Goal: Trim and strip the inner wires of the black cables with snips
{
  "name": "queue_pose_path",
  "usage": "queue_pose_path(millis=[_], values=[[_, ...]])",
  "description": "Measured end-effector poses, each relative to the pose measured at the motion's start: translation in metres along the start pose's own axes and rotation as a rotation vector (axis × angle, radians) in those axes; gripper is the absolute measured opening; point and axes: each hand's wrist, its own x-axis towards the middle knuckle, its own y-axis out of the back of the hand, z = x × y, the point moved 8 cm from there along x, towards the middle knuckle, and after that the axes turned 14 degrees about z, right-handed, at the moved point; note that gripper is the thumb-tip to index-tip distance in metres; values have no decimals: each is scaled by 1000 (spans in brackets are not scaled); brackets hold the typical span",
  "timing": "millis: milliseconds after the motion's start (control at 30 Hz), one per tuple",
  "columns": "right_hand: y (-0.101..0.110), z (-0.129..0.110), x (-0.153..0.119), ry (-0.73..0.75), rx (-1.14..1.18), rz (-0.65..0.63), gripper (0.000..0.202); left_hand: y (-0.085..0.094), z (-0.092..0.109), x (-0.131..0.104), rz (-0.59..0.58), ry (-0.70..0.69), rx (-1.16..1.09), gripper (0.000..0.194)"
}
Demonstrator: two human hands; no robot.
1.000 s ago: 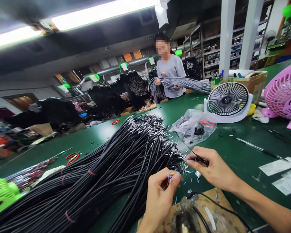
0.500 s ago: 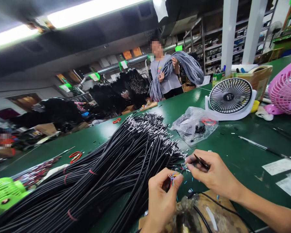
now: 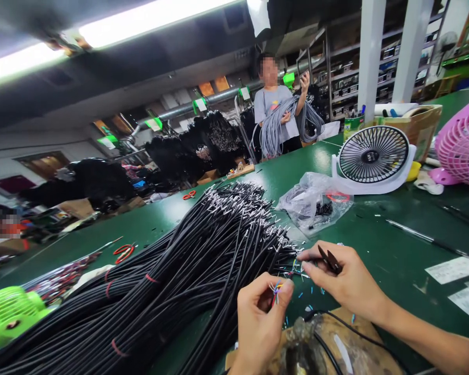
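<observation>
My left hand [image 3: 260,312] is closed in a pinch on the end of a multi-core cable. Thin coloured wires [image 3: 275,291] fan out between its thumb and forefinger. To its right, my right hand [image 3: 346,278] pinches another bit of coloured wires [image 3: 295,266] with thumb and fingertip. Tucked in that same hand is a dark tool with two pointed blades [image 3: 329,259], its handle hidden by the palm. Beside both hands lies a large bundle of black cables [image 3: 172,265], with stripped pale ends facing away from me.
On the green table [image 3: 379,234] are a clear plastic bag [image 3: 312,203], a white fan [image 3: 375,156], a pen [image 3: 410,230] and red-handled scissors [image 3: 124,252]. A worn block [image 3: 359,344] sits under my hands. Across the table stands a person [image 3: 275,104] with grey cables [image 3: 273,133].
My right fingertips have shifted slightly, and the wires at them now spread more to the right. Across the table the person has moved right, raised one hand and lowered the grey cables.
</observation>
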Motion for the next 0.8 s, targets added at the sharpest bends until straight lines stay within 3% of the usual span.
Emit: queue_pose_path(millis=[167, 367, 667, 800], values=[[1, -8, -1, 65, 22, -4, 14, -4, 0, -2, -35, -40, 61, 34], [-1, -4, 1, 47, -13, -42, 15, -10, -5, -2, -144, 22, -8, 34], [2, -10, 0, 93, 30, -49, 13, -13, -1, -3, -155, 8, -74, 30], [-2, -5, 0, 4, 68, -106, 16, -14, -2, -4, -201, 8, -76, 30]])
